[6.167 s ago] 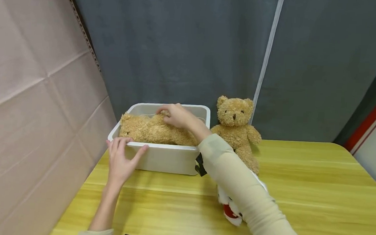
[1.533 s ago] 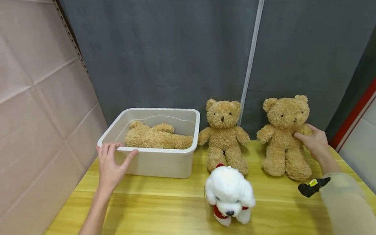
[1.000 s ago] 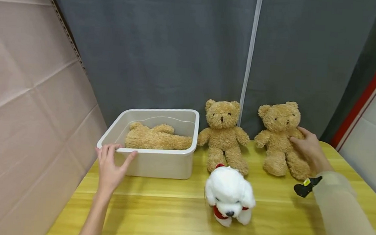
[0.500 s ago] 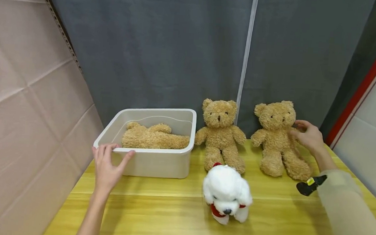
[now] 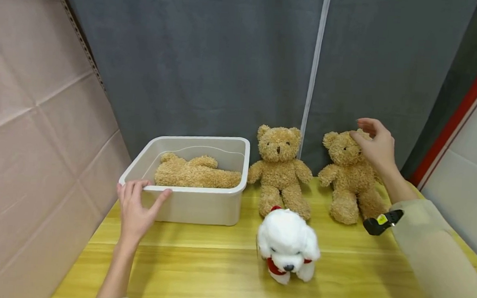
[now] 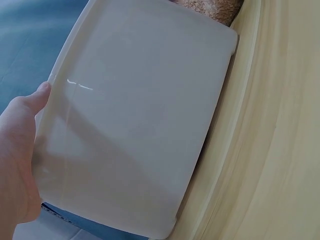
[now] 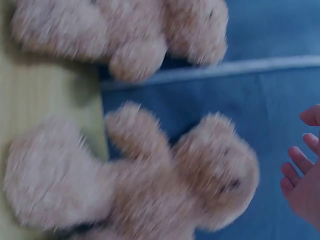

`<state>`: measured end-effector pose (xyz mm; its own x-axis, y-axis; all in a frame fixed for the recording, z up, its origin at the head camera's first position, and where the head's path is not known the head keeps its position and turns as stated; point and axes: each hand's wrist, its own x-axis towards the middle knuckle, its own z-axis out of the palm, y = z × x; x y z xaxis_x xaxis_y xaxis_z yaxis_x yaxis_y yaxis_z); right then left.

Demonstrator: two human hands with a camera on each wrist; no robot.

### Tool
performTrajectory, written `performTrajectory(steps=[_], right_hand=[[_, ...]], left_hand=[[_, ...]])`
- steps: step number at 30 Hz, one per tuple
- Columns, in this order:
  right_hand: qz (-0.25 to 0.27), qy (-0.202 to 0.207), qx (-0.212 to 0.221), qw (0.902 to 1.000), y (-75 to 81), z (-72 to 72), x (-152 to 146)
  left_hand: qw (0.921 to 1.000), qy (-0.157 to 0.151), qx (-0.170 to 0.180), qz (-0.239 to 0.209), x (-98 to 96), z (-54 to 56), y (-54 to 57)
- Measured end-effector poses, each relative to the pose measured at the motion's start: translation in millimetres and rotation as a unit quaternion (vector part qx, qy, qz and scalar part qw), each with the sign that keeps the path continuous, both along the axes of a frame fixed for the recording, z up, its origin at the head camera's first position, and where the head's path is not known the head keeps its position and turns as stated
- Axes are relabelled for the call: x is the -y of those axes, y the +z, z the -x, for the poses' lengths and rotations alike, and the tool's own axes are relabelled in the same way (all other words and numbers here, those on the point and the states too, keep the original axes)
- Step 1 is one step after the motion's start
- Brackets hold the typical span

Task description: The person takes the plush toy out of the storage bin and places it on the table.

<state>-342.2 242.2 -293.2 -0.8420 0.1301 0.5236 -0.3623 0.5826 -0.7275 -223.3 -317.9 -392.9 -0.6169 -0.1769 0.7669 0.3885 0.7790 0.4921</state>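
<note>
Now, in the head view, the far-right bear (image 5: 347,180) is being left upright on the table (image 5: 196,270), the right hand (image 5: 377,147) having been raised from its arm to head height, grip released, so its placing is apparently being finished. In the left wrist view, the bin (image 6: 135,110) is being grasped at its rim by the left hand (image 6: 17,155); in the right wrist view, nothing is being held.
</note>
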Motion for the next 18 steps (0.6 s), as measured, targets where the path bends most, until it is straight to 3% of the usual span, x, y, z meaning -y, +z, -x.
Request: performTrajectory(steps=[7,18], right_hand=[[-0.004,0.06,-0.029,0.9977,34.1,-2.3,46],[0.005,0.126,-0.074,0.9893,73.6,2.0,115]], left_hand=[[1.0,0.005,0.007,-0.003,0.4,0.1,1.3],[1.0,0.005,0.0,-0.004,-3.0,-0.9,0.8]])
